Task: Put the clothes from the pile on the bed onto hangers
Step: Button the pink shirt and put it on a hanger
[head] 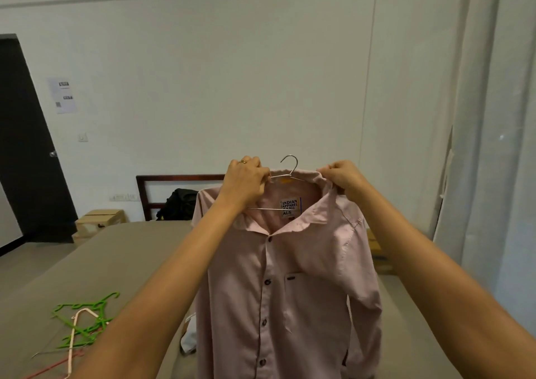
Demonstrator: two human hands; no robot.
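Observation:
I hold a pale pink button-up shirt up in front of me over the bed. A silver wire hanger sits inside its neck, with the hook sticking up above the collar. My left hand pinches the collar and the hanger's left shoulder. At the collar's right side, my right hand grips the fabric. The shirt hangs buttoned, its right sleeve folded across the front. A bit of white cloth shows on the bed behind the shirt's lower left edge.
Several loose hangers, green, cream and red, lie on the bed at the lower left. A dark bag rests by the headboard. Cardboard boxes stand beside a black door. White curtains hang on the right.

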